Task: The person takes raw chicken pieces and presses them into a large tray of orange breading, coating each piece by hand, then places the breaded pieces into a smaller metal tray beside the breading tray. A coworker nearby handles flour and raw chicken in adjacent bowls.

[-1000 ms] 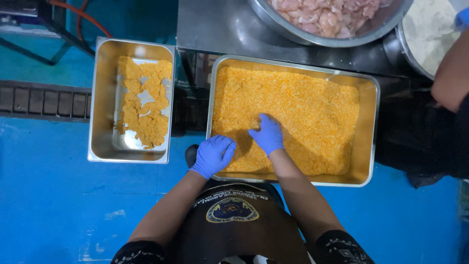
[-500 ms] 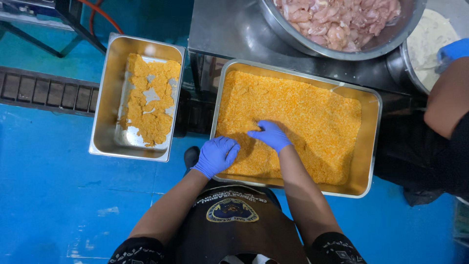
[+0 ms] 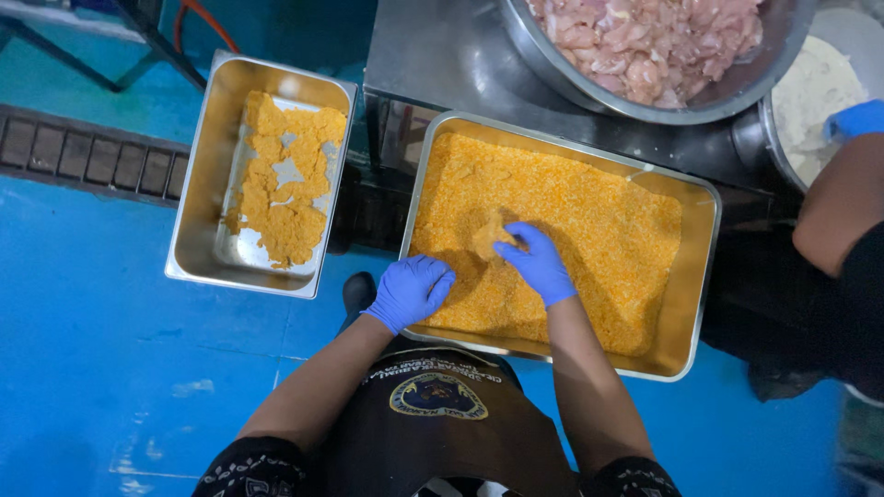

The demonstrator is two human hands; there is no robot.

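Both my hands wear blue gloves. My right hand [image 3: 536,263] is in a big steel tray of orange breadcrumbs [image 3: 645,350] and grips a crumb-coated piece of meat [image 3: 489,236] lifted at the crumb surface. At the tray's near left corner my left hand [image 3: 410,290] is curled with its fingers bent on the crumbs; whether it holds anything I cannot tell.
A smaller steel tray [image 3: 198,225] to the left holds several breaded pieces [image 3: 285,198]. A large steel bowl of raw pink meat [image 3: 645,41] sits behind the crumb tray. At the right, another person's arm and blue-gloved hand [image 3: 852,120] reach into a bowl of white flour [image 3: 810,92]. The floor is blue.
My right hand has closed on a coated piece and raised it out of the crumbs. My left hand has barely shifted. The view has drifted toward the tray.
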